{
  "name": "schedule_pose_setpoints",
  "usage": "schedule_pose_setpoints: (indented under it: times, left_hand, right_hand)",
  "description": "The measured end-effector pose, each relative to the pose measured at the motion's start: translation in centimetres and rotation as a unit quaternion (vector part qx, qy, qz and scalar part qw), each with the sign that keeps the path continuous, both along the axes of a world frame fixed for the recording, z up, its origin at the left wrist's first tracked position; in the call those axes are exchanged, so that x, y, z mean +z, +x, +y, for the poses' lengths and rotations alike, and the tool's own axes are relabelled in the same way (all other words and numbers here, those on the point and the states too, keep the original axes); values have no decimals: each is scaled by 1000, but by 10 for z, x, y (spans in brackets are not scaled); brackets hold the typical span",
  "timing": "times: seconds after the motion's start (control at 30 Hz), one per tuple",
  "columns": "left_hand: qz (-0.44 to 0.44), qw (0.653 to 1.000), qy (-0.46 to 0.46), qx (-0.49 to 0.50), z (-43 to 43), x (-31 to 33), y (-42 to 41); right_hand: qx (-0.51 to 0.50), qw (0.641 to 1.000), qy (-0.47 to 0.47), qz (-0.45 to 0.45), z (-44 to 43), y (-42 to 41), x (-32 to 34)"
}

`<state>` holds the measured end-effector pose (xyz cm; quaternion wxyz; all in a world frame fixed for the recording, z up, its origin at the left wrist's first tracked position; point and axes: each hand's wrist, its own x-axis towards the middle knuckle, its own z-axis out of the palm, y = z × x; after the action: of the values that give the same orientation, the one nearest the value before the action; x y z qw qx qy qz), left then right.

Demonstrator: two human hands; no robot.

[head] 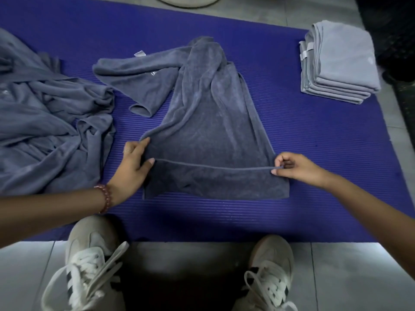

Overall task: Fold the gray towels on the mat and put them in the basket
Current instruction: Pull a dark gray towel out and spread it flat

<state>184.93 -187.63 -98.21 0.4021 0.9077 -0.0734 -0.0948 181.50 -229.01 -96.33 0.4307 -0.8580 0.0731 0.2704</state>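
Your left hand [134,167] gripped the towel [208,131] by its left edge; your right hand [296,168] pinched the hem; it lay on the mat [314,142], far end bunched; folding over that risked a crooked fold; no basket showed.

Indoor room — tiled floor [359,277], (purple) mat [314,142]

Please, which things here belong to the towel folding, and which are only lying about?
Belong to the job: spread towel, pinched by left hand and right hand; unfolded towel pile; folded towel stack; purple mat.
Only lying about: white shoes; pale round object at the top edge; tiled floor.
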Motion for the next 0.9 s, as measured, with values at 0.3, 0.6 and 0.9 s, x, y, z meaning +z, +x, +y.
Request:
schedule_pose_setpoints:
  times: [0.3, 0.6, 0.9]
  left_hand:
    - [74, 995, 63, 8, -6, 1, -15]
    - [43, 999, 10, -12, 8, 4, -5]
    - [43, 996, 54, -58, 35, -17, -23]
  right_hand:
    - [-165, 977, -55, -124, 9, -23, -16]
    - [-209, 938, -155, -227, 15, -32, -16]
    - [-94, 952, -228, -180, 17, -57, -35]
